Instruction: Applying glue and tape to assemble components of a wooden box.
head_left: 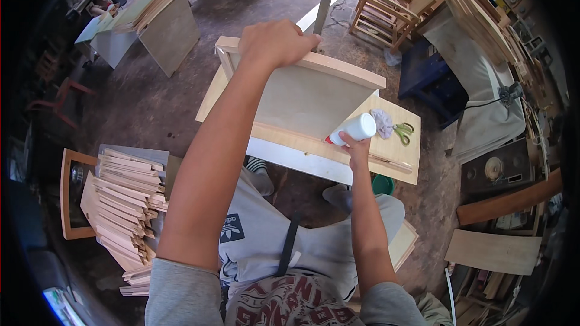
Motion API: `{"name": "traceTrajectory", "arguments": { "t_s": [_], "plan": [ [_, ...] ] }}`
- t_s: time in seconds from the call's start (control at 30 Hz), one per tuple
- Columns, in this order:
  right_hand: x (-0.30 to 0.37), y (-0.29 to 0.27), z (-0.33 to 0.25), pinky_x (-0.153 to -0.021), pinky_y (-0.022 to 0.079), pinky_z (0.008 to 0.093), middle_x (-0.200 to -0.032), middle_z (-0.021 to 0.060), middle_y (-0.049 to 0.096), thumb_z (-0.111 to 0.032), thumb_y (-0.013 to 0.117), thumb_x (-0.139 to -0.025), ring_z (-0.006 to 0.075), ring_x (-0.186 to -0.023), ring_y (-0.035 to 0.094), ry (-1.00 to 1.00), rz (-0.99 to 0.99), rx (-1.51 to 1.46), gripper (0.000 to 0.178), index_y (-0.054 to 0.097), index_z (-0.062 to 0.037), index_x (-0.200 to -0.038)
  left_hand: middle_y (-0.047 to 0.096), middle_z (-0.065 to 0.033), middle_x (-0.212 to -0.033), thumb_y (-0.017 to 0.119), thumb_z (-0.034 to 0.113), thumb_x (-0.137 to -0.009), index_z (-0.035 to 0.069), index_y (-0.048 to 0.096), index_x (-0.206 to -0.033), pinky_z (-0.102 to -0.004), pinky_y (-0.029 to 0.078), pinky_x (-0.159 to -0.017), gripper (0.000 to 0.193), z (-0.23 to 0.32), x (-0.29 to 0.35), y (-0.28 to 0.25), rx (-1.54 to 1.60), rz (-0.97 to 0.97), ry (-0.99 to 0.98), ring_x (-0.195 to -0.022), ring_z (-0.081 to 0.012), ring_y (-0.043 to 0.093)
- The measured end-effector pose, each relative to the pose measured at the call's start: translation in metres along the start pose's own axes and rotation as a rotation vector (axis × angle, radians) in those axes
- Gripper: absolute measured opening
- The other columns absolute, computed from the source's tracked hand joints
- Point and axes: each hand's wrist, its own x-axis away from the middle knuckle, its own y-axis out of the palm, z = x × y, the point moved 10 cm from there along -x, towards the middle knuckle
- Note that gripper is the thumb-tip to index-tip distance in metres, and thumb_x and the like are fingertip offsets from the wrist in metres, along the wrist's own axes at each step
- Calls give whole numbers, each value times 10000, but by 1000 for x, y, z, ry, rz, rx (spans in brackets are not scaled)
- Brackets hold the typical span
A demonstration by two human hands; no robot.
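A wooden frame with a pale panel [302, 99] stands on edge on a low plywood-topped bench [402, 139]. My left hand [275, 42] is closed over the frame's upper rail [347, 72]. In my right hand [356, 145] is a white glue bottle [357, 128], tilted with its red tip down by the frame's lower edge. Whether glue is coming out is too small to tell. Right of the bottle, a crumpled whitish cloth [381, 123] and green-handled scissors [403, 133] lie on the bench top.
Stacked wooden strips [124, 199] lie at my left beside a wooden frame [75, 193]. A green container [382, 185] sits below the bench's right end. Wooden chairs [393, 9] stand at the far right, panels [169, 36] at the far left. A metal post [327, 0] rises behind the frame.
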Motion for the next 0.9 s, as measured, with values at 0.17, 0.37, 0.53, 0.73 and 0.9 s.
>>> {"name": "traceTrajectory", "arguments": {
  "t_s": [0.17,0.37,0.53,0.73,0.9],
  "plan": [
    [-9,-13,-3,-752,597,406,-1226,105,635,-30,871,-703,284,-1073,674,-166,130,64,726,509,-90,-1329,783,-71,-1075,542,701,-858,303,781,-1202,-409,514,-953,578,2,-3,2,-18,14,11,-1070,-308,719],
    [-2,-25,-32,-785,624,416,-1224,134,636,53,831,-677,299,-1077,686,-77,97,-92,756,486,-56,-1340,783,-66,-1074,546,688,-860,297,782,-1200,-406,515,-948,570,-3,1,-1,-8,4,5,-1069,-303,719],
    [-2,-41,-15,-796,637,453,-1243,138,636,39,820,-698,319,-1112,675,24,118,-83,745,483,-71,-1354,780,-121,-1031,594,631,-877,145,826,-1017,-407,529,-880,556,3,2,-5,26,53,23,-1040,-300,729],
    [-4,-53,4,-791,639,456,-1250,137,642,14,826,-720,318,-1117,673,72,165,-166,715,504,-67,-1353,771,-77,-1137,530,669,-869,308,774,-1214,-412,513,-962,556,0,-1,-1,-31,-7,-7,-1101,-303,710],
    [-7,-58,5,-770,643,465,-1243,137,649,-9,830,-732,316,-1099,681,80,165,-164,691,522,-61,-1348,779,-120,-1041,576,616,-887,148,826,-1024,-402,522,-884,548,6,3,-6,8,51,22,-1040,-297,728]
  ]
}}
